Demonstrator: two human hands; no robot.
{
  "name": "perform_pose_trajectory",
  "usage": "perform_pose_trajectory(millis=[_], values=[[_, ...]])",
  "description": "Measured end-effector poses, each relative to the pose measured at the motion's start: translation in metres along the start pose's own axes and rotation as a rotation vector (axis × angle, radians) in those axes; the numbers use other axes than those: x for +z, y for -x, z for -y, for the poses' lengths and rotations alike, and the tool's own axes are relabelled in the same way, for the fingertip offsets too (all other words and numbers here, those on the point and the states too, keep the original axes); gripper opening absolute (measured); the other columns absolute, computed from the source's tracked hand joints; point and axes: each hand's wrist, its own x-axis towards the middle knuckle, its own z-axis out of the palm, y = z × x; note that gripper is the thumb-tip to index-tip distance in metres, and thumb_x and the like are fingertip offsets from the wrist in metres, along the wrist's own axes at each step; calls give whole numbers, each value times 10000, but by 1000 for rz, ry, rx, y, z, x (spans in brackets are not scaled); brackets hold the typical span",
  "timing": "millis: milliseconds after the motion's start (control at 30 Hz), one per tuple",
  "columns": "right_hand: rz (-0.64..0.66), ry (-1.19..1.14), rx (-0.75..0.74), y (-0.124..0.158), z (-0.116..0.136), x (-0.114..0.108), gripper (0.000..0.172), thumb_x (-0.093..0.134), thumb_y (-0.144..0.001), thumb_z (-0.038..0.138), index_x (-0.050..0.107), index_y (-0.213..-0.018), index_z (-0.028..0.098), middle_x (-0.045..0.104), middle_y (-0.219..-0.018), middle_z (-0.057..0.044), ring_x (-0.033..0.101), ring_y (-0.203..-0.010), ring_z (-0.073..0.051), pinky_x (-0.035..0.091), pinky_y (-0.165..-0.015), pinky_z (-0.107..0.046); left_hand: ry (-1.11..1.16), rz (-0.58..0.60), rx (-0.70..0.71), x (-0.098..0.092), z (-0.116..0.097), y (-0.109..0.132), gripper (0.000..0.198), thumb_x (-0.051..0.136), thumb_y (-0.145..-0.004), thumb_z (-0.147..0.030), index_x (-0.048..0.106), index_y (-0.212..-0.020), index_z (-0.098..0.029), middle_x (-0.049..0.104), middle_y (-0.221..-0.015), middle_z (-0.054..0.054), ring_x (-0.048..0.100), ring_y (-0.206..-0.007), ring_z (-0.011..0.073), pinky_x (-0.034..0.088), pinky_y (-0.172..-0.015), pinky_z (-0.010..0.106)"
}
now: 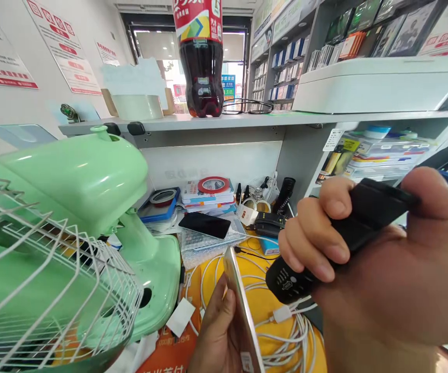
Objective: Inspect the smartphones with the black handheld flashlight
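My left hand (218, 326) is closed around a slim phone or tablet (241, 311) with a pale metallic edge, tilted so that I see it nearly edge-on. A small white label sits near its lower end. Raised at the right, my right hand (367, 248) wraps its fingers round a black handheld device (372, 204) with a slotted, rounded lower end. What kind of device it is I cannot make out. White cables (294, 342) lie coiled on the yellow surface (261, 292) below, between both hands. A dark-screened phone (205, 225) rests on bubble wrap behind my left hand.
At the left stands a green desk fan (80, 176) with a white wire grille (64, 259). A shelf (255, 120) above holds a cola bottle (203, 67), glasses (247, 106) and a white printer-like machine (372, 85). Red tape (213, 178) lies on stacked boxes.
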Motion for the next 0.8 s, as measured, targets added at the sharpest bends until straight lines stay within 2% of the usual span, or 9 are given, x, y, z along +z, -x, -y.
perform_pose_trajectory(millis=[100,200,333,433,533,633,733,800], values=[[10,-5,-23,0,1,-4,420,540,-918,516,458,-736,146,373,-556,18,415,-460,-109,413,-514,-229,-21,82,68,-6,5,-4,627,915,-626,-250,661,-1197,-299,746,-1123,41,719,-858,185,573,-736,261],[5,19,-85,1,3,-10,421,465,-929,495,460,-702,140,359,-536,9,415,-448,-125,402,-507,-254,-9,95,122,-16,13,-12,798,843,-716,-203,481,-1412,-349,661,-1332,59,624,-1212,246,534,-963,320],[-2,45,-101,4,7,-13,405,432,-912,470,500,-689,138,391,-532,-12,421,-450,-143,377,-497,-274,-6,65,190,-22,15,-15,925,789,-740,-157,324,-1517,-343,573,-1443,86,536,-1326,267,536,-973,313],[-7,62,-108,4,8,-8,417,394,-910,485,467,-679,146,367,-511,-5,395,-437,-136,368,-482,-256,-53,62,148,-18,10,-10,971,759,-727,-112,280,-1533,-366,569,-1447,84,522,-1337,296,531,-1000,360],[0,64,-106,3,7,-2,423,332,-907,493,386,-661,154,309,-483,12,337,-411,-118,352,-469,-231,-110,-16,101,-14,4,-6,996,764,-670,-78,330,-1501,-413,585,-1436,49,507,-1348,302,538,-998,366],[-1,45,-90,2,4,0,421,335,-905,488,369,-651,155,300,-481,14,314,-407,-106,336,-469,-221,-144,-42,56,-13,2,-7,942,759,-646,-69,421,-1444,-438,623,-1395,21,534,-1322,310,593,-903,343],[-13,-2,-69,2,1,0,420,354,-909,484,388,-652,154,310,-488,15,315,-408,-97,334,-470,-213,-182,-53,70,-16,4,-8,786,749,-700,-111,511,-1384,-415,658,-1350,-3,547,-1313,268,602,-855,261],[-2,-27,-62,3,-1,1,417,359,-914,480,408,-660,154,321,-495,13,324,-414,-95,329,-468,-208,-204,-47,101,-17,6,-8,636,737,-771,-184,560,-1352,-371,677,-1321,-6,529,-1331,235,577,-898,225]])
